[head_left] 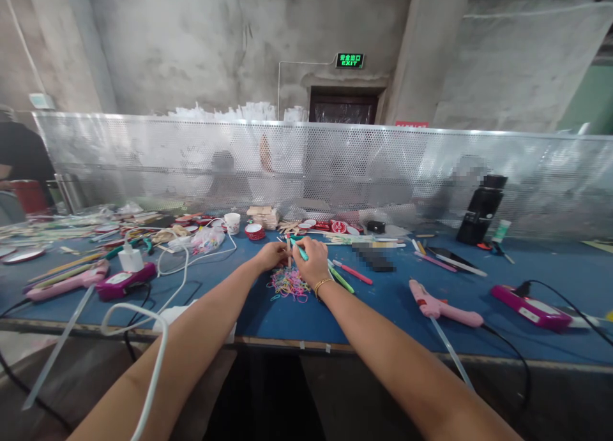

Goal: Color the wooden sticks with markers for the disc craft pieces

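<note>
My left hand point(272, 256) is closed around a thin wooden stick point(288, 244) that stands roughly upright. A teal marker point(300, 249) sits in my right hand point(312, 262), its tip end close to the stick. Just below both hands lies a loose pile of small colourful loops point(290, 286); whether they are rubber bands or paper clips I cannot make out. To the right of my right wrist, a green marker point(341, 279) and a pink-red marker point(355, 274) rest on the blue tabletop point(268, 323).
A pink glue gun point(445, 307) lies at right, another pink glue gun point(71, 281) at left. Purple power strips point(531, 307) sit on both sides. A white cable point(184, 269) loops past my left forearm. Behind are a paper cup point(232, 223), a red tin point(255, 232) and a perforated metal screen point(191, 166).
</note>
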A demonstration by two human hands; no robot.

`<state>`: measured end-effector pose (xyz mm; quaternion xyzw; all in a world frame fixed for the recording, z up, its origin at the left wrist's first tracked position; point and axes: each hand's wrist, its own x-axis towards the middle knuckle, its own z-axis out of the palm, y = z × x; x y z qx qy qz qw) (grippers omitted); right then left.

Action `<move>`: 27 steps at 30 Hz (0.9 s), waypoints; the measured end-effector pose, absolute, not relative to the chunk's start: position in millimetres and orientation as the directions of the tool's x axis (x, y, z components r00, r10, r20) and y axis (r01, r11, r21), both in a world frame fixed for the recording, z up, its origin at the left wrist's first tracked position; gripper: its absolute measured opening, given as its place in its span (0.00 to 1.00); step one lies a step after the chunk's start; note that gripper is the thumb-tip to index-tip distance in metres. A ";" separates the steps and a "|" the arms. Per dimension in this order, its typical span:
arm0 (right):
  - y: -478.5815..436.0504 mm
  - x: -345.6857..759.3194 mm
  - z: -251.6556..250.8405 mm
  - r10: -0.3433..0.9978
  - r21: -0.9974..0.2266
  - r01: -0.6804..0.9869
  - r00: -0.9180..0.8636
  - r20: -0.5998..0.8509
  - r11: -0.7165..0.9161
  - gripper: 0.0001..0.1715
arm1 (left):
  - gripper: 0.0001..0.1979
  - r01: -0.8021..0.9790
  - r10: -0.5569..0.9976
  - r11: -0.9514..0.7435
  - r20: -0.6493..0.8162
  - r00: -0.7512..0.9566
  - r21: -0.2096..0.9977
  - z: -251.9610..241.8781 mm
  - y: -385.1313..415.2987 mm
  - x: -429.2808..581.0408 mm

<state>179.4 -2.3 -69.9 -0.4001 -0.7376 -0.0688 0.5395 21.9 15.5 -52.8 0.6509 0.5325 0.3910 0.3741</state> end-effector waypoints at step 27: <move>-4.4 177.0 -70.0 0.503 -0.290 0.663 -0.153 0.850 0.690 0.08 | 0.04 0.404 0.984 -0.159 0.111 0.140 0.901 -51.6 15.7 20.9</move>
